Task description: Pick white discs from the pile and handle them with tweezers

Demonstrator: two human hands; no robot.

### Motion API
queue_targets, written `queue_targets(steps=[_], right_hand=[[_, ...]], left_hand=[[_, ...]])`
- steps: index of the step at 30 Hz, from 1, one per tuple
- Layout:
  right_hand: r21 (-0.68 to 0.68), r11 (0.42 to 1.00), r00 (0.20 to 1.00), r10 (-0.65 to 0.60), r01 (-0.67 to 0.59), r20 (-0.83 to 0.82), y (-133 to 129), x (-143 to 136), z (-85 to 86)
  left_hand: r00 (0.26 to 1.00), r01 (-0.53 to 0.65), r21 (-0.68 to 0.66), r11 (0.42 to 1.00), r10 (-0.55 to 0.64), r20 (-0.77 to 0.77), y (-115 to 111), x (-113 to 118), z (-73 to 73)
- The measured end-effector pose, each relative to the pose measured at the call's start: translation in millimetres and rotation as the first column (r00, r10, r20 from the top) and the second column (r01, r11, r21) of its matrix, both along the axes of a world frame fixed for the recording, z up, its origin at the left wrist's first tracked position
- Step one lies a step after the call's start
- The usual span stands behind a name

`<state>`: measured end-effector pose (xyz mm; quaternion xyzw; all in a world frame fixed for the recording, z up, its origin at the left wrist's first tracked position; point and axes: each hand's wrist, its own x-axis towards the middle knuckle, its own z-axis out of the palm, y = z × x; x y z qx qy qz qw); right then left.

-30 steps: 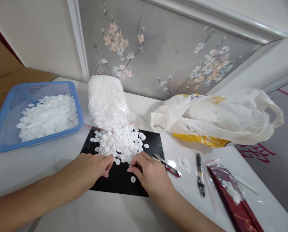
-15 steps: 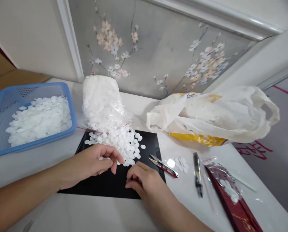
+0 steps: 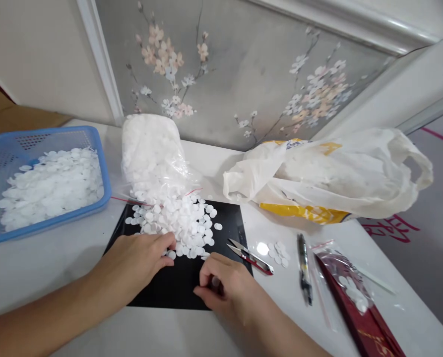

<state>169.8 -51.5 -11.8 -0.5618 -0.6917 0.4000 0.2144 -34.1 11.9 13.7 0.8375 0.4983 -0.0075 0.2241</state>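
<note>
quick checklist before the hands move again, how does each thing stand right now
1. Left hand at the disc pile: ok, fingertips at its near edge.
2. Right hand free: cannot tell; a white disc shows between its curled fingers, perhaps held.
3. Snips closed: not ok, blades apart.
4. Clear bag open: ok, discs spill from its mouth onto the black mat.
5. Blue basket upright: ok, discs inside.

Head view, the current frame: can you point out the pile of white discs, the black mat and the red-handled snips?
Pile of white discs [image 3: 186, 220]: head view, middle of the heap.
Black mat [image 3: 172, 290]: head view, bare part near its front edge.
Red-handled snips [image 3: 253, 261]: head view, on the red handle.
</note>
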Motion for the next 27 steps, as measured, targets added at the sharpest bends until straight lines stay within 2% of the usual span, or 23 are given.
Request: queue_targets(steps=[3, 6, 9, 12, 14, 17, 20, 23, 27], right_hand=[[-0.198, 0.977, 0.977, -0.115, 0.079, -0.179, 2, 8, 11.4], [-0.29, 0.954, 0.937, -0.163, 0.07, -0.308, 8, 20, 23.6], [-0.286, 0.951, 0.937, -0.201, 0.117, -0.285, 14, 31, 28.6], [-0.275, 0.944, 0.949, -0.241, 0.181, -0.204, 17, 36, 26.1], [-0.221, 0.956, 0.965, -0.226, 0.194, -0.134, 17, 36, 22.6], [-0.002, 0.99, 0.99, -0.139, 0.139, 0.004, 16, 32, 16.9], [0.161, 0.984, 0.989, -0.094, 0.074, 0.117, 16, 26, 11.0], [0.18, 0.981, 0.983, -0.097, 0.068, 0.156, 16, 21, 7.0], [0.213, 0.976, 0.99, -0.063, 0.035, 0.125, 13, 16, 6.1]], left_hand=[[0.999, 0.003, -0.026, 1.0, -0.004, -0.038, 1, 0, 1.5], [0.999, -0.018, -0.029, 0.999, 0.017, -0.031, 1, 1, 3.4], [0.999, -0.023, -0.037, 0.999, 0.022, -0.024, 1, 2, 2.3], [1.0, -0.004, -0.042, 0.999, 0.004, 0.004, 0, 4, 0.2], [1.0, 0.001, -0.044, 0.999, 0.001, 0.032, -1, 4, -0.4], [0.998, 0.008, -0.049, 0.999, -0.005, 0.062, -1, 2, -0.6], [0.996, 0.043, -0.038, 0.998, -0.04, 0.08, -1, 0, -2.4], [0.993, 0.085, -0.032, 0.996, -0.082, 0.084, -1, 2, -5.3], [0.988, 0.133, -0.017, 0.991, -0.131, 0.087, -4, 6, -5.2]])
